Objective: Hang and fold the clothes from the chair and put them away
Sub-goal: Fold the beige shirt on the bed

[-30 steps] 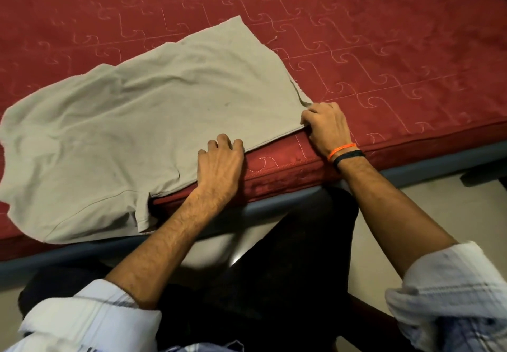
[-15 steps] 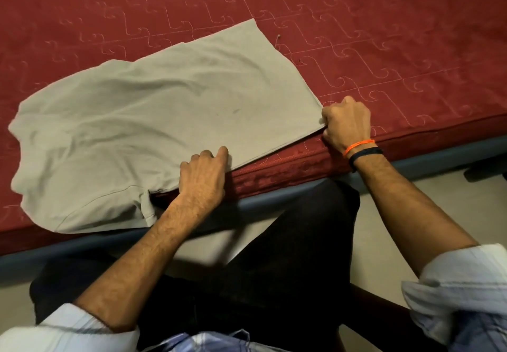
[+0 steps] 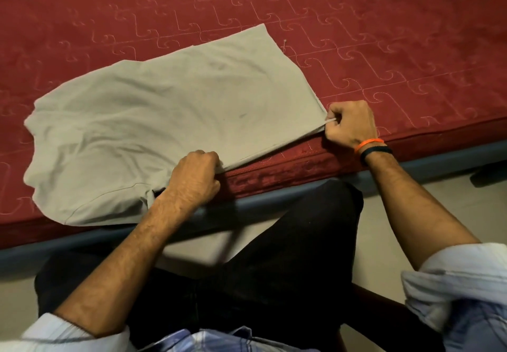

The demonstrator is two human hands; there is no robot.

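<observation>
Both hands, earlier lying flatter, are now curling: the left hand (image 3: 196, 177) is gripping the near edge of the wrinkled beige cotton T-shirt (image 3: 153, 132), the right hand (image 3: 349, 124) is pinching its corner, stretching it between them across the red quilted mattress (image 3: 384, 36).

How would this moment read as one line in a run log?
step: folding | item: grey T-shirt flat on red mattress | left hand: grips near edge | right hand: pinches corner
</observation>
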